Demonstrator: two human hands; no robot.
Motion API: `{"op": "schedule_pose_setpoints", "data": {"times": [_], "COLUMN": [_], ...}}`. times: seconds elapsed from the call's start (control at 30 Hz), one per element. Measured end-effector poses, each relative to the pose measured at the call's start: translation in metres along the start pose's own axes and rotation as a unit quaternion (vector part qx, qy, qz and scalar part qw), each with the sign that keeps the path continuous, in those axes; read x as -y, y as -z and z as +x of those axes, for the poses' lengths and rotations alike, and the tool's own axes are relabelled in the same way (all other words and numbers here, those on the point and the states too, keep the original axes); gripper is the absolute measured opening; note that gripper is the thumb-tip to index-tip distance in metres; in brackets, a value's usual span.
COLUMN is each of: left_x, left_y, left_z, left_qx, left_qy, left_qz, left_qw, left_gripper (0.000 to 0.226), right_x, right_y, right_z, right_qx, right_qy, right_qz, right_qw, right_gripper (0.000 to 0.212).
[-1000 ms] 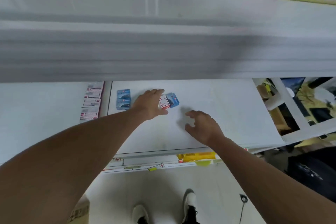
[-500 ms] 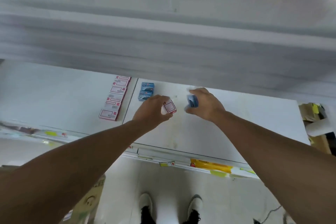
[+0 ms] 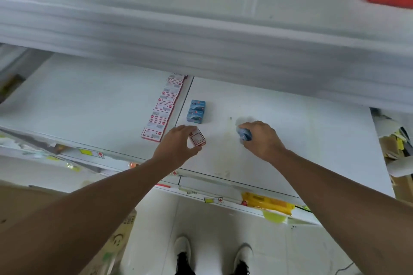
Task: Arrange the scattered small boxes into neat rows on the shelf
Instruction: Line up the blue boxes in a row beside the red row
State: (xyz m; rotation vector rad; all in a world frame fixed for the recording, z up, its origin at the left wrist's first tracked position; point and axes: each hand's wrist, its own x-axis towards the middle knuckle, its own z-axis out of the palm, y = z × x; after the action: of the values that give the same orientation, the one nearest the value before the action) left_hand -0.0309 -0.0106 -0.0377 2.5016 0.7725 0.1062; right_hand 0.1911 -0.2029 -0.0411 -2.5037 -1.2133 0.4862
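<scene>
The white shelf [image 3: 301,140] spans the view under a blurred upper shelf edge [image 3: 201,35], and compared with half a second ago it sits lower and larger in the picture, with the floor and a pair of white shoes [image 3: 213,252] showing beneath. On its left panel a row of red-and-white boxes [image 3: 165,109] runs front to back along the seam, unchanged from before, and just right of the seam two blue boxes [image 3: 196,111] lie touching one behind the other, also where they were. The left hand [image 3: 176,148] pinches a red-and-white box [image 3: 197,139] between thumb and curled fingers, held tilted near the front end of the red-and-white row, a little nearer the shelf's front than earlier. The right hand [image 3: 261,140] has drawn away to the right since the last frame, so the two hands are now well apart; its fingers are curled round a small blue box [image 3: 244,134], only partly visible, close to the shelf surface. Whether either held box touches the shelf cannot be told. A yellow packet [image 3: 266,203] shows on the level below.
</scene>
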Motion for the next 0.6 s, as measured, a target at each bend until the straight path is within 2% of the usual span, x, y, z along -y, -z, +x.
{"op": "schedule_pose_setpoints", "data": {"times": [0.27,0.6], "left_x": [0.02,0.018], "left_y": [0.024,0.05], "left_z": [-0.026,-0.075], "left_qx": [-0.005,-0.027], "left_qy": [-0.035,-0.018], "left_qz": [-0.003,0.042], "left_qw": [0.999,0.999], "left_gripper": [0.066,0.061], "right_x": [0.029,0.051], "right_y": [-0.013,-0.011], "right_z": [-0.051,-0.086], "right_qx": [-0.003,-0.006], "right_qy": [-0.052,-0.003], "right_qz": [0.007,0.009], "right_qw": [0.999,1.0], "right_gripper": [0.044,0.043]}}
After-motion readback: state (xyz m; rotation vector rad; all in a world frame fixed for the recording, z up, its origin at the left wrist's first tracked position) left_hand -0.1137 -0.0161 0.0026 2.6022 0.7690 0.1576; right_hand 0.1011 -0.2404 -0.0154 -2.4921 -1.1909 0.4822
